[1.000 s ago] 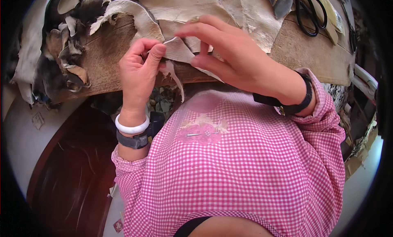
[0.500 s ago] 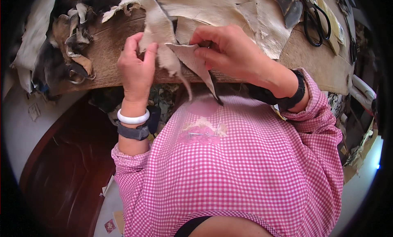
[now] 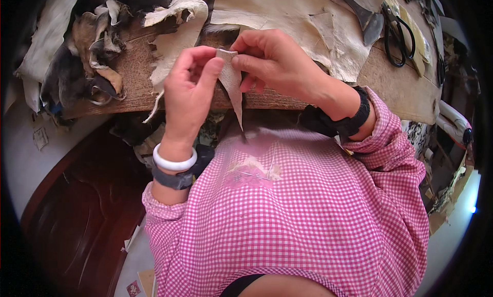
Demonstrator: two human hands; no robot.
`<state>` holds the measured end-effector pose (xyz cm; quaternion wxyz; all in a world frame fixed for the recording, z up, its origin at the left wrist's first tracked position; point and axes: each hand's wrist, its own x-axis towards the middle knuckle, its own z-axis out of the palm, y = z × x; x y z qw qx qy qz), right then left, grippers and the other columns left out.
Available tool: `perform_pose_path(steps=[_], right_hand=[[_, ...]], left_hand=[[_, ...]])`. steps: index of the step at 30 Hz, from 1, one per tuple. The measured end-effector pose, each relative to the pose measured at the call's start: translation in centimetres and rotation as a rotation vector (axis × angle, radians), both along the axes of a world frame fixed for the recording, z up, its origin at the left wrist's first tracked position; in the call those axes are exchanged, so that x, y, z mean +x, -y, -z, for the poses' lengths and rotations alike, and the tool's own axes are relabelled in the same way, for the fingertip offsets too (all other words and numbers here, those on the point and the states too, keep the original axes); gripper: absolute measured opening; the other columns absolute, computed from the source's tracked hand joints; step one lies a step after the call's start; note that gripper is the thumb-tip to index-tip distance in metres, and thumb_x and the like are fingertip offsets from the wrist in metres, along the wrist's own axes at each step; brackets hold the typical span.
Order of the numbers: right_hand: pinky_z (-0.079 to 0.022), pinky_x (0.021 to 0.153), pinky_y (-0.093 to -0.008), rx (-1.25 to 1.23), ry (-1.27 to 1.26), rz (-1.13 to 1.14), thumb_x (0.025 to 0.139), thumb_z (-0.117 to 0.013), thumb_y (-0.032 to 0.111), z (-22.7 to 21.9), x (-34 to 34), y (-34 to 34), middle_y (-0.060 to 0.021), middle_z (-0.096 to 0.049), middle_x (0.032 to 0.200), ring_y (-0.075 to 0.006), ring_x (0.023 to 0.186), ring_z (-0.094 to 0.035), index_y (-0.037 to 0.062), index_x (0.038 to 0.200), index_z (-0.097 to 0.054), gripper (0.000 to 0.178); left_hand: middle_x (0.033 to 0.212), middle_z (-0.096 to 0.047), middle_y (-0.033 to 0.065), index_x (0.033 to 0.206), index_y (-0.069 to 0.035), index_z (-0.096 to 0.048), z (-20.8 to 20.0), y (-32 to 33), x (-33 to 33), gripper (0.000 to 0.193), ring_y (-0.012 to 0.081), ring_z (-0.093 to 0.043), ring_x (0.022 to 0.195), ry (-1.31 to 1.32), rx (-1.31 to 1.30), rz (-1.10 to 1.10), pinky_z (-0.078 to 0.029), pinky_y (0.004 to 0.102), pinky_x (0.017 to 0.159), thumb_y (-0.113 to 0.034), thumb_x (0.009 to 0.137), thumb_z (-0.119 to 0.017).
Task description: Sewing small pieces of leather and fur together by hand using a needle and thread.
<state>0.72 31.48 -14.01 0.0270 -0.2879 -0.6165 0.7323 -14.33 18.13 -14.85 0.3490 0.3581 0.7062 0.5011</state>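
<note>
A narrow, pointed piece of hide (image 3: pixel 231 80) hangs between my hands in front of the board's near edge, its tip pointing down toward my lap. My left hand (image 3: pixel 191 89) pinches its upper left corner between thumb and fingertips. At the upper right corner, my right hand (image 3: pixel 275 61) grips it in a closed pinch. A ragged strip of pale hide (image 3: pixel 172 45) lies on the wooden board (image 3: pixel 133 99) just beyond my left hand, with a thin end drooping over the edge.
Large pale hides (image 3: pixel 267 12) cover the back of the board. Dark furry scraps (image 3: pixel 61 66) are heaped at the left. Black-handled scissors (image 3: pixel 398 37) and a broad dark metal blade (image 3: pixel 371 26) lie at the right. A dark red chair (image 3: pixel 82 194) stands at lower left.
My left hand has let go of the ragged strip, which now lies on the board, and has moved right to pinch the pointed piece. My right hand still holds that piece.
</note>
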Motion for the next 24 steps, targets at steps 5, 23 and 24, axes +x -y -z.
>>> perform_pose_path(steps=[5,23,24], right_hand=[[-0.054,0.059,-0.0232,0.052,0.035,0.042,0.101,-0.057,0.014,0.0,0.2,-0.3,-0.0056,-0.067,0.084,-0.0098,0.070,-0.068,-0.0034,0.112,-0.059,0.021],[-0.053,0.066,-0.0250,0.346,0.094,-0.027,0.098,-0.059,0.008,0.0,7.9,-0.7,-0.0060,-0.068,0.079,-0.0120,0.070,-0.067,-0.0017,0.105,-0.062,0.012],[-0.054,0.066,-0.0246,0.384,0.083,-0.062,0.099,-0.059,0.008,0.2,8.3,-0.7,-0.0052,-0.068,0.078,-0.0120,0.070,-0.067,-0.0008,0.106,-0.062,0.012]], left_hand=[[0.085,-0.069,0.0017,0.101,0.001,-0.065,0.5,-2.5,-0.6,0.013,0.0068,-0.062,0.075,-0.055,-0.007,0.037,-0.051,0.0215,0.069,-0.007,0.093,-0.071],[0.079,-0.066,0.0048,0.095,-0.005,-0.059,3.1,-5.1,-1.6,0.021,0.0176,-0.063,0.065,-0.591,0.033,0.005,-0.051,0.0326,0.063,-0.013,0.087,-0.077],[0.079,-0.067,0.0047,0.095,-0.005,-0.060,3.0,-5.1,-1.6,0.022,0.0178,-0.063,0.066,-0.586,0.025,0.003,-0.051,0.0333,0.063,-0.014,0.087,-0.078]])
